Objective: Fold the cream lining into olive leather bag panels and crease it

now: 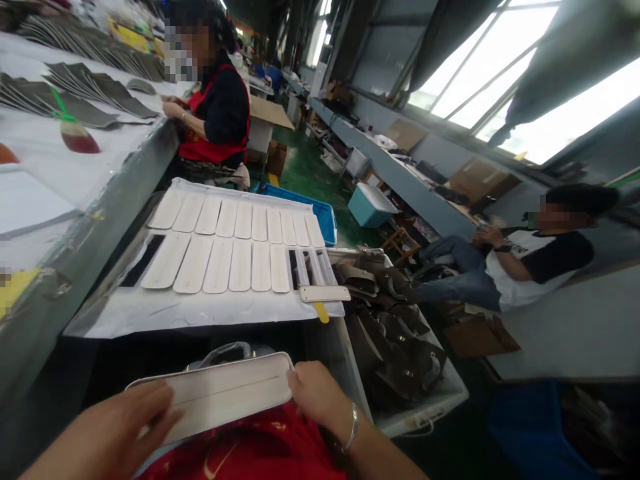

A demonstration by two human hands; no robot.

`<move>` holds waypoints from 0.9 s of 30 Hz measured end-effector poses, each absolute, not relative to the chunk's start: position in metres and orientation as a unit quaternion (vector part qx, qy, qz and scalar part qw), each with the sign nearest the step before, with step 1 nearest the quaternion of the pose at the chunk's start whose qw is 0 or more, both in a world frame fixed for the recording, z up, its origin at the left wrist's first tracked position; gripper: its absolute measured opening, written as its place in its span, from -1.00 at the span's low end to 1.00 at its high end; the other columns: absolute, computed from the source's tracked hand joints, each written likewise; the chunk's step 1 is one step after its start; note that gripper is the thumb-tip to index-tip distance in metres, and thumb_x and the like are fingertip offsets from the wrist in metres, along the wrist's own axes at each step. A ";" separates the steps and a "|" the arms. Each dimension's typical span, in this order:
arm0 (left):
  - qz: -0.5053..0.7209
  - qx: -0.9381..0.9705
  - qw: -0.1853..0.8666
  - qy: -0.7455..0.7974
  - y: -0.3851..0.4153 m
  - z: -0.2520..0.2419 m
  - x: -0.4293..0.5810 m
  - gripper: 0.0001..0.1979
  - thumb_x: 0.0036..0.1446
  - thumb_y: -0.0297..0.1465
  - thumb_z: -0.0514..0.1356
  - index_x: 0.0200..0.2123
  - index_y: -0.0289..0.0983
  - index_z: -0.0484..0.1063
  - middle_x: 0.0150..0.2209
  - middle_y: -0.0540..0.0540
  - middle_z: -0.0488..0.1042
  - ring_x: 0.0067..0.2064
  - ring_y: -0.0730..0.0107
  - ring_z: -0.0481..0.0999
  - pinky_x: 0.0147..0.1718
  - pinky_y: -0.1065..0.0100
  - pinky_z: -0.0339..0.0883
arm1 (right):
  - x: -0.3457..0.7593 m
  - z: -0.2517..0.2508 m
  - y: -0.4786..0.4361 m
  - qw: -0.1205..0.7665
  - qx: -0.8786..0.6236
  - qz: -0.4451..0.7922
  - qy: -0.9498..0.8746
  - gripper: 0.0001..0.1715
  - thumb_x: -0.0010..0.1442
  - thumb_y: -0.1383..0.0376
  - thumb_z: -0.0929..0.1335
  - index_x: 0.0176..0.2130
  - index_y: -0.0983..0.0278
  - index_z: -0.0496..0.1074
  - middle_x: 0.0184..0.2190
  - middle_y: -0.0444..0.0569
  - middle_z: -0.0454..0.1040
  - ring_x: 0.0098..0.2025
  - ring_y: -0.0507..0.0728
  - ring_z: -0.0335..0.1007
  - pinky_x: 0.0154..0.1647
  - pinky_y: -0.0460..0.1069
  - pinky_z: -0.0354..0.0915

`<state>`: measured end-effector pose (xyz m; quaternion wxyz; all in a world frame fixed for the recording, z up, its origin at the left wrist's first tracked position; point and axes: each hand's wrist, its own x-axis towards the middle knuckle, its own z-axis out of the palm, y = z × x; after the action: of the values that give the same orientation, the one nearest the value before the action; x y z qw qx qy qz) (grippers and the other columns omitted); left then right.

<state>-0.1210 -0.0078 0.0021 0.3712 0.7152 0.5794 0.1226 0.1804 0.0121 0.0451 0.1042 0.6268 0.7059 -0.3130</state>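
Observation:
In front of my red apron (pixel 260 447) is a long cream panel (pixel 230 390) with rounded corners and a thin line along its middle. My right hand (pixel 317 393) pinches its right end, thumb at the corner. My left hand (pixel 135 417) grips the left part, fingers lying over its face and partly hiding it; the thumb shows below. Beyond, two rows of similar cream pieces (pixel 217 267) lie on a white-covered board (pixel 200 317). A narrow cream strip (pixel 325 293) with small holes rests at the board's right edge, over a yellow piece (pixel 323 312).
To the right, a white crate (pixel 425 413) holds dark brown leather pieces (pixel 400 333). A worktable (pixel 125 160) with stacked grey pieces runs along the left, with a co-worker (pixel 220 100) at it. Another person (pixel 525 260) sits at right. A blue bin (pixel 327 223) stands behind the board.

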 end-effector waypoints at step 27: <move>0.015 0.873 0.352 0.336 0.007 0.000 -0.014 -0.46 0.01 -0.29 0.20 0.11 -0.02 0.24 0.21 -0.05 0.17 -0.02 0.05 0.43 -0.07 0.16 0.33 | 0.213 -0.001 0.052 0.023 0.510 -0.763 0.397 -0.51 -0.05 -0.02 0.41 -0.49 0.36 0.27 -0.63 -0.10 0.45 -0.68 0.00 0.37 -0.71 -0.17 0.27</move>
<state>-0.0138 0.0067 -0.0001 0.3524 0.8732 0.3364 0.0148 0.2128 0.0520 -0.0007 0.0229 0.5096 0.3972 -0.7629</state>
